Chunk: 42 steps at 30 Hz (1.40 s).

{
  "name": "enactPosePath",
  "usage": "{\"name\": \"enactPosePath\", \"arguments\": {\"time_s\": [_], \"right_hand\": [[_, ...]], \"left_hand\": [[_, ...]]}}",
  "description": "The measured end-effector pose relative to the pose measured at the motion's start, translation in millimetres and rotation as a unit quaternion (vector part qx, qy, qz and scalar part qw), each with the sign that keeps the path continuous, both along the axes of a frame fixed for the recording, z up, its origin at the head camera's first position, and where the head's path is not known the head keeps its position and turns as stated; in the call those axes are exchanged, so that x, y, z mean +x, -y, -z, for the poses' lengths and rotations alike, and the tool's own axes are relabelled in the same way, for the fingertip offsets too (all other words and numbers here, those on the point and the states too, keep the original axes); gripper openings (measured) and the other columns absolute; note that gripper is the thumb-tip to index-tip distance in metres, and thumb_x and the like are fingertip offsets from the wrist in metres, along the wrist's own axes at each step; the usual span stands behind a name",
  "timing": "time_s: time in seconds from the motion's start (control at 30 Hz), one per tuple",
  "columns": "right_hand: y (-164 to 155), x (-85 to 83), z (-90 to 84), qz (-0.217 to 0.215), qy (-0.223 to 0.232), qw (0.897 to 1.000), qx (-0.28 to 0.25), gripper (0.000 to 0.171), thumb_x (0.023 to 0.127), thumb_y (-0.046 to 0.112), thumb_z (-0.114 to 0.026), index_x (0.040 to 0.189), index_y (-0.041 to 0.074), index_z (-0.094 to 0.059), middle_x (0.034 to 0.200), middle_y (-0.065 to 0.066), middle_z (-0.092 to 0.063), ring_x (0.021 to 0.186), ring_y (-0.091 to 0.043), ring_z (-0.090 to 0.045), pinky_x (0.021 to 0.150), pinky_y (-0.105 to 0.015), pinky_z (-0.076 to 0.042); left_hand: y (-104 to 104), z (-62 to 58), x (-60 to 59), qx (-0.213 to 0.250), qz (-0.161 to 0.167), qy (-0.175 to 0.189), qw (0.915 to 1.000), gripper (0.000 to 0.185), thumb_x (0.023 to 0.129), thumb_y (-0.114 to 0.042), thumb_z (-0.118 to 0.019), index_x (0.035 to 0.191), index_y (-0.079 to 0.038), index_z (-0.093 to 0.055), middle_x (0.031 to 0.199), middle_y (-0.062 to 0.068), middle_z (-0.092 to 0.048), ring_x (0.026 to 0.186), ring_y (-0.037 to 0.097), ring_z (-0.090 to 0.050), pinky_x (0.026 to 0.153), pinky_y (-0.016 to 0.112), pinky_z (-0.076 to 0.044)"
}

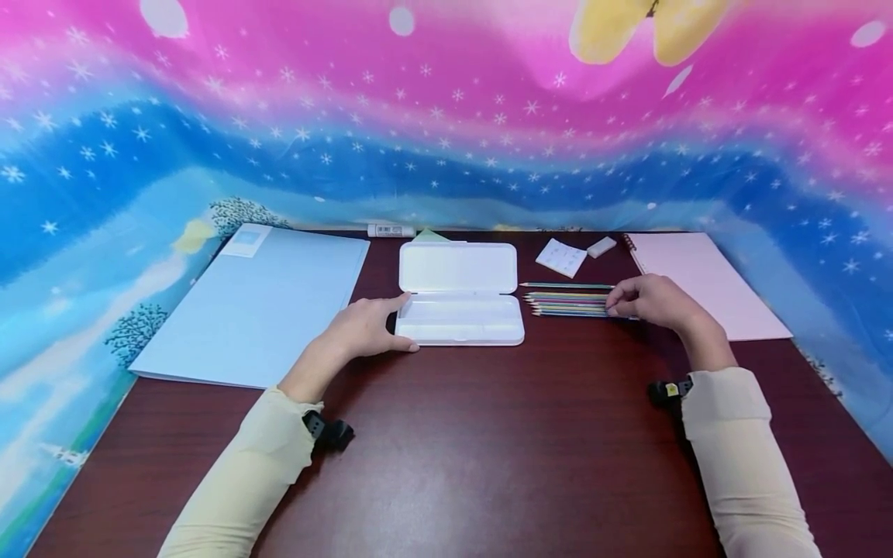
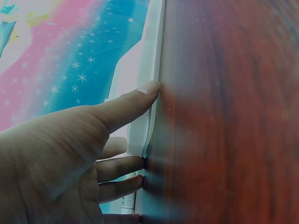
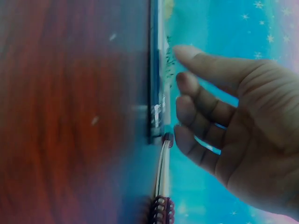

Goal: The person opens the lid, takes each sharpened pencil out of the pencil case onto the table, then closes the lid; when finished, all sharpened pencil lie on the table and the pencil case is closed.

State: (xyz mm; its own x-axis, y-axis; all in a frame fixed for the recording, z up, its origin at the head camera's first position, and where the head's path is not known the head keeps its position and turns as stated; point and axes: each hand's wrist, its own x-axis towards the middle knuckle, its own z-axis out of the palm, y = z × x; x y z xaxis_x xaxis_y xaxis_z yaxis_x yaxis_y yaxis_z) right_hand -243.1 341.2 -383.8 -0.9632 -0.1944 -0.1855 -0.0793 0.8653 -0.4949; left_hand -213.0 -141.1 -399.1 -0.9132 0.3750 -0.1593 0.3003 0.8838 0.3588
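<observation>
A white pencil case (image 1: 460, 342) lies with its lid (image 1: 457, 267) raised at the back. My left hand (image 1: 366, 327) grips its left end, with the thumb on the front edge and the index finger near the hinge. In the left wrist view the thumb (image 2: 135, 100) presses the case's side (image 2: 142, 116). Several colored pencils (image 1: 568, 304) lie in a row right of the case, one a little apart behind. Over their right ends hovers my right hand (image 1: 652, 301), fingers bent. The right wrist view shows nothing between thumb and fingers (image 3: 205, 109).
A blue folder (image 1: 258, 302) lies on the left and a pink spiral notebook (image 1: 711, 287) on the right. At the back are a white tube (image 1: 391, 230), a green paper corner (image 1: 430, 235), a small notepad (image 1: 561, 257) and an eraser (image 1: 601, 247). A patterned cloth (image 1: 446, 116) borders the table.
</observation>
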Motion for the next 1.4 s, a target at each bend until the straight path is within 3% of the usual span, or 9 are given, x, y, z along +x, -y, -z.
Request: {"name": "enactPosePath", "arguments": {"time_s": [0.17,0.37,0.47,0.63,0.8,1.0,1.1,1.23,1.4], "right_hand": [[15.9,3.1,-9.3,-0.034,-0.029,0.998,-0.034,0.031,0.1,0.035,-0.064,0.118,0.012,-0.074,0.117,-0.011,-0.072,0.101,-0.026,-0.059,0.085,-0.04,-0.049],[62.0,-6.1,-16.6,-0.112,-0.069,0.989,-0.061,0.035,0.103,0.032,-0.059,0.13,0.013,-0.07,0.132,-0.012,-0.068,0.116,-0.027,-0.061,0.097,-0.049,-0.048],[88.1,-16.6,-14.8,-0.128,-0.065,0.987,-0.077,0.041,0.103,0.034,-0.059,0.14,0.015,-0.062,0.138,-0.013,-0.064,0.122,-0.031,-0.06,0.098,-0.051,-0.05],[122.8,-30.6,-12.4,-0.102,-0.03,0.984,-0.141,0.063,0.103,0.038,-0.059,0.158,0.018,-0.038,0.157,-0.015,-0.045,0.14,-0.038,-0.048,0.11,-0.057,-0.043],[141.0,-38.3,-12.6,-0.091,-0.005,0.981,-0.17,0.075,0.103,0.042,-0.057,0.164,0.02,-0.021,0.168,-0.013,-0.024,0.149,-0.039,-0.035,0.115,-0.059,-0.037],[147.1,-39.3,-16.8,-0.038,-0.047,0.977,-0.204,0.06,0.105,0.037,-0.055,0.158,0.018,-0.037,0.149,-0.016,-0.052,0.129,-0.038,-0.058,0.104,-0.056,-0.049],[151.0,-36.1,-20.4,-0.022,-0.077,0.978,-0.194,0.047,0.106,0.034,-0.054,0.15,0.018,-0.051,0.142,-0.014,-0.058,0.118,-0.038,-0.064,0.098,-0.053,-0.053],[156.3,-31.3,-24.8,-0.04,-0.112,0.983,-0.142,0.036,0.106,0.032,-0.053,0.136,0.016,-0.066,0.14,-0.013,-0.061,0.117,-0.034,-0.063,0.095,-0.05,-0.052],[156.9,-26.0,-28.6,-0.087,-0.11,0.983,-0.117,0.032,0.106,0.031,-0.055,0.129,0.016,-0.071,0.132,-0.012,-0.067,0.099,-0.027,-0.061,0.087,-0.045,-0.047]], "left_hand": [[0.9,-1.6,1.2,-0.004,0.002,-0.001,1.0,0.096,0.083,-0.057,-0.077,0.16,-0.019,-0.033,0.155,0.014,-0.049,0.139,0.035,-0.05,0.112,0.055,-0.042],[0.4,-0.5,1.7,-0.002,0.002,-0.001,1.0,0.096,0.083,-0.057,-0.077,0.16,-0.018,-0.033,0.155,0.014,-0.049,0.14,0.034,-0.05,0.112,0.054,-0.043],[-0.6,1.1,2.5,0.001,0.003,-0.003,1.0,0.096,0.084,-0.056,-0.077,0.16,-0.018,-0.033,0.155,0.014,-0.049,0.14,0.035,-0.05,0.112,0.055,-0.043],[-3.4,3.7,3.8,0.001,0.003,0.003,1.0,0.095,0.084,-0.056,-0.076,0.16,-0.019,-0.033,0.156,0.014,-0.048,0.142,0.033,-0.049,0.113,0.053,-0.041],[-2.3,3.6,4.2,-0.002,0.0,0.0,1.0,0.096,0.084,-0.057,-0.076,0.161,-0.019,-0.031,0.156,0.015,-0.047,0.143,0.034,-0.047,0.114,0.054,-0.04],[4.3,2.1,4.2,-0.011,-0.004,-0.008,0.9999,0.096,0.085,-0.057,-0.075,0.161,-0.021,-0.031,0.157,0.014,-0.046,0.143,0.035,-0.046,0.114,0.056,-0.04],[5.9,1.0,5.0,-0.01,-0.003,-0.008,0.9999,0.095,0.085,-0.057,-0.075,0.161,-0.021,-0.032,0.157,0.013,-0.047,0.142,0.035,-0.047,0.113,0.056,-0.04],[4.7,-0.6,5.1,-0.01,0.006,-0.009,0.9999,0.094,0.085,-0.057,-0.075,0.16,-0.02,-0.033,0.157,0.013,-0.047,0.142,0.035,-0.047,0.113,0.056,-0.041],[1.6,-1.3,4.5,-0.008,0.012,-0.01,0.9999,0.093,0.085,-0.056,-0.075,0.16,-0.022,-0.033,0.156,0.014,-0.048,0.143,0.034,-0.047,0.113,0.055,-0.04]]}}
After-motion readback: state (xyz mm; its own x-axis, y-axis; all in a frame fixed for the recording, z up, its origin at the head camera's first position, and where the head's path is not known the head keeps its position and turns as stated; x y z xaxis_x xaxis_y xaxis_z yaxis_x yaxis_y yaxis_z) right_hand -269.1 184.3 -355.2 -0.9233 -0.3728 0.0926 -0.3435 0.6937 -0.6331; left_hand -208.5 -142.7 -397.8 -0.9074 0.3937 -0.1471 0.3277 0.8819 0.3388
